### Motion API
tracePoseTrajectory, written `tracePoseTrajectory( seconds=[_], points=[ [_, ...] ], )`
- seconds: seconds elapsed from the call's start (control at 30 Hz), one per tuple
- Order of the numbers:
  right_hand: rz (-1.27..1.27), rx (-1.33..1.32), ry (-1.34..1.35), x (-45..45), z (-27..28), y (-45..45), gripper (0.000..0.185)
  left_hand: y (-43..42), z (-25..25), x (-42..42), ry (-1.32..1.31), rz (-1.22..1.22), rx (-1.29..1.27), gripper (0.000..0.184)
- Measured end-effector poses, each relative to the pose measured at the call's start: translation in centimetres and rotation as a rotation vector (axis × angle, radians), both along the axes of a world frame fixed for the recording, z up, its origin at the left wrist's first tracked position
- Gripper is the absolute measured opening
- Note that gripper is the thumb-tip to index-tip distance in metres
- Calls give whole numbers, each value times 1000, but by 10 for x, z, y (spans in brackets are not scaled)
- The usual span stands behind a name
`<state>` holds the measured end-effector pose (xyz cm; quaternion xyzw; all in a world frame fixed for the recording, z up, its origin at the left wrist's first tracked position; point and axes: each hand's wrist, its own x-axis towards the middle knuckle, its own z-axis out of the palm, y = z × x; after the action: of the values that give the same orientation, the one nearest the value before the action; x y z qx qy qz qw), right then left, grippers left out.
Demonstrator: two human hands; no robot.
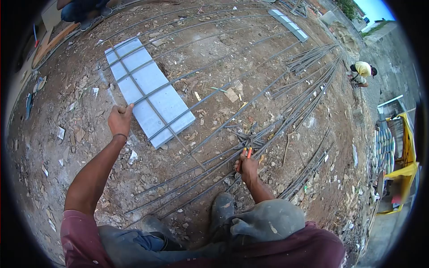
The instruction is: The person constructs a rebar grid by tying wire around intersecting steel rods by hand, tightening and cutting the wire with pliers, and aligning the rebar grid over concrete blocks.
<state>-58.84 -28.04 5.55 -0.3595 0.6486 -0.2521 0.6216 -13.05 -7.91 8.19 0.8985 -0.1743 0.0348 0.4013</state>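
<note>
On the left, a pale grey-blue block point(149, 96) lies on the dirt beneath several long steel bars and one crossing bar point(142, 93). My left hand point(120, 119) is closed at the block's near left edge, its fingers pinching the end of a long bar point(167, 84). Lower right of the block, my right hand point(246, 165) is wrapped round the orange-tipped handles of pliers point(248, 152). The pliers' head points away from me, over a small pile of short bars point(241, 136), where its jaws are hard to make out.
Bundled bars point(308, 100) fan across the ground on the right, with more loose bars point(306, 176) nearer me. A second block point(288, 25) lies at the far end. One person in yellow point(364, 69) bends at the right; another crouches at the top left point(82, 11).
</note>
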Motion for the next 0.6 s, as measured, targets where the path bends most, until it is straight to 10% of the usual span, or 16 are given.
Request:
tracePoseTrajectory(
  seconds=[0.27, 0.6],
  points=[
    [35, 5, -8, 8, -6, 0, 16, 16, 26, -95, -247, -649, 111, 30],
    [80, -44, -25, 15, 4, 9, 21, 10, 20, -95, -191, -738, 231, 16]
  ],
)
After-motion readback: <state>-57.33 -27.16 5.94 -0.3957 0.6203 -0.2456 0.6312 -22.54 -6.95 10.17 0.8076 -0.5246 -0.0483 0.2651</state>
